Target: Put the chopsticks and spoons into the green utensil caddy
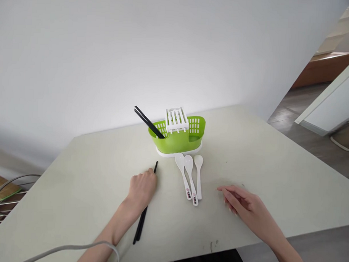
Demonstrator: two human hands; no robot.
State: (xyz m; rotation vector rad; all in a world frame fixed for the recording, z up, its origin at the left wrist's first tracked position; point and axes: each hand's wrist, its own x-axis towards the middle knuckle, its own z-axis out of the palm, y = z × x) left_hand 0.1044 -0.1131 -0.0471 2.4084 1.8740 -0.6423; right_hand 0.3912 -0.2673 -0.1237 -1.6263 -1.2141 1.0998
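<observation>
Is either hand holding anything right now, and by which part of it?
The left hand covers the slim black chopsticks around mid-length, hiding its grip, so a hold cannot be told. The right hand holds nothing visible.

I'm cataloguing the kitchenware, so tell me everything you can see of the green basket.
The green basket is oval and looks plastic, with rows of slots through its back wall. A white slatted piece sits across its middle, and a white base shows beneath. It stands upright on the table, near the room's wall. Black chopsticks lean out of its left end. Just in front lie white spoons; whether one touches the base is unclear.
</observation>
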